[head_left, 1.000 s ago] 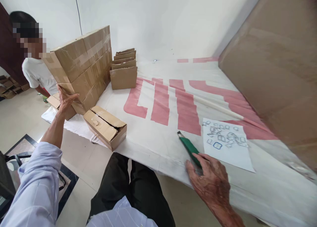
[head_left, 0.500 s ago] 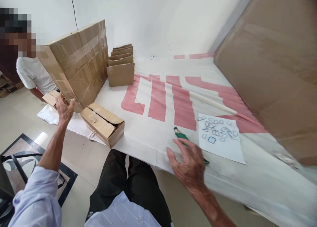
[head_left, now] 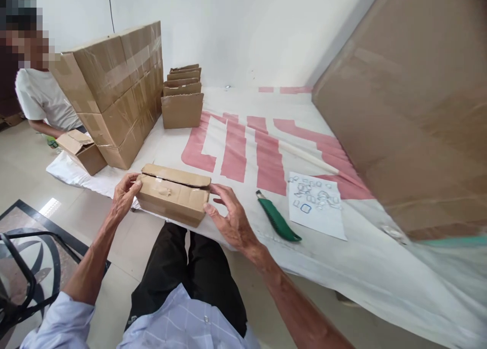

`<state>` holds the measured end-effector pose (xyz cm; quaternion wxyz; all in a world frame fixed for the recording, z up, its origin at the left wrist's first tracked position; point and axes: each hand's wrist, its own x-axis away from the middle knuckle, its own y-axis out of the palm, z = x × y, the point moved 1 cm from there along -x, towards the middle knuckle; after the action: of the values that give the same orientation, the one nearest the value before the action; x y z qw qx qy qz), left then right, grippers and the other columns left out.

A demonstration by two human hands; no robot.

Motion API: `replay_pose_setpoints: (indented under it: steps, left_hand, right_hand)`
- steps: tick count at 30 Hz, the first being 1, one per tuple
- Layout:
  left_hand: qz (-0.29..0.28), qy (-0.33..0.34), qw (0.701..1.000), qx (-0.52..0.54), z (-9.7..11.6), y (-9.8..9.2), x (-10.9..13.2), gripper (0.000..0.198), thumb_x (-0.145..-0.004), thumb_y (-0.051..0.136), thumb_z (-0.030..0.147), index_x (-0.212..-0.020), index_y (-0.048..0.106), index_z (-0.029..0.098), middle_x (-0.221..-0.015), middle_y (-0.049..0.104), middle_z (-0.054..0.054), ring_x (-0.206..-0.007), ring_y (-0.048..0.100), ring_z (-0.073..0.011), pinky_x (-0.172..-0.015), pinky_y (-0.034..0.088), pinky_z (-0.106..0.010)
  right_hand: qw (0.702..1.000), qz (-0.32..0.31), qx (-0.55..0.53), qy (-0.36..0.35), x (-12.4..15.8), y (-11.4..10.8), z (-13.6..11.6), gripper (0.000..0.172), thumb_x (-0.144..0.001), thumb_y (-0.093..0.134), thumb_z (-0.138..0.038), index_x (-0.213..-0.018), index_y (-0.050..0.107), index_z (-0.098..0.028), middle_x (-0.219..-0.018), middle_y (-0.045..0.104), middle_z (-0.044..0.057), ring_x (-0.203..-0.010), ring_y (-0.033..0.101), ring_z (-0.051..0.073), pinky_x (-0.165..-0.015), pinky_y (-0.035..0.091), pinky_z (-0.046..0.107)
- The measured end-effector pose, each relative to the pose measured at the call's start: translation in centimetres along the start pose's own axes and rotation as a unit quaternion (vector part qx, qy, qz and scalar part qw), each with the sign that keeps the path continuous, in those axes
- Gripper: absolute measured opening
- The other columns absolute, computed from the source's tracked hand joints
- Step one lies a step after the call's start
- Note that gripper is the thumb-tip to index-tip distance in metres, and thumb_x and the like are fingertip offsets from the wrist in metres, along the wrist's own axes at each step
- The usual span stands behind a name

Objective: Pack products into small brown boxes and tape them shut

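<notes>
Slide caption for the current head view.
Left hand and right hand at opposite ends of a carton; green cutter beside the paper.

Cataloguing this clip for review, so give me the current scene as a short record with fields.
left hand: touching the left end of a cardboard box
right hand: touching its right end
flaps: long gap between them
utility knife: green, on the cloth, left of the paper sheet
co-worker: far left, partly hidden by the carton stack
</notes>
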<state>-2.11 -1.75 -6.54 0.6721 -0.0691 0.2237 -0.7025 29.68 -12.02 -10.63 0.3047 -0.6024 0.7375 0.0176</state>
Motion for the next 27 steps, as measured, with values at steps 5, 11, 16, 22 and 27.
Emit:
replay_pose_setpoints:
  steps: [5,11,16,22,27]
  left_hand:
    - [-0.096,0.022,0.995,0.007,1.0,1.6,1.9,0.054,-0.083,0.072,0.070,-0.115,0.077,0.027,-0.146,0.065,-0.012,-0.133,0.065,-0.0339,-0.098,0.062,-0.041]
    - [-0.199,0.040,0.977,0.064,1.9,2.1,0.4,0.060,-0.078,0.077,0.071,-0.115,0.080,0.025,-0.172,0.046,-0.012,-0.161,0.041,-0.0440,-0.119,0.052,-0.052]
    - [-0.237,0.051,0.966,0.094,1.2,2.1,1.0,0.076,-0.066,0.093,0.065,-0.132,0.077,0.031,-0.171,0.043,-0.013,-0.161,0.039,-0.0441,-0.115,0.055,-0.054]
    - [-0.253,0.094,0.961,0.064,0.7,2.6,1.6,0.078,-0.068,0.097,0.056,-0.139,0.072,0.035,-0.167,0.042,-0.013,-0.156,0.043,-0.0414,-0.112,0.056,-0.054]
    - [-0.240,0.111,0.963,0.051,0.8,3.1,2.0,0.081,-0.068,0.097,0.058,-0.141,0.070,0.036,-0.165,0.044,-0.012,-0.151,0.049,-0.0397,-0.109,0.057,-0.053]
  right_hand:
    - [0.999,0.003,0.048,0.018,-1.1,-3.9,0.9,0.044,-0.105,0.061,-0.057,-0.133,0.071,-0.025,-0.141,0.068,0.014,-0.131,0.066,0.030,-0.108,0.060,0.051]
    - [0.997,-0.016,0.071,0.012,-2.0,-5.1,0.6,0.039,-0.101,0.066,-0.055,-0.123,0.076,-0.024,-0.138,0.070,0.013,-0.129,0.066,0.031,-0.113,0.056,0.054]
    - [0.996,-0.013,0.080,0.032,-2.1,-5.5,0.8,0.041,-0.100,0.065,-0.058,-0.120,0.076,-0.023,-0.134,0.070,0.012,-0.125,0.068,0.030,-0.107,0.059,0.051]
    - [0.981,-0.020,0.193,0.000,-2.9,-5.8,-0.4,0.030,-0.101,0.060,-0.049,-0.102,0.077,-0.023,-0.126,0.073,0.014,-0.122,0.068,0.032,-0.108,0.056,0.050]
    - [0.927,-0.049,0.368,-0.054,-3.3,-5.2,-2.5,0.029,-0.103,0.058,-0.038,-0.088,0.076,-0.022,-0.109,0.072,0.015,-0.106,0.065,0.032,-0.095,0.055,0.049]
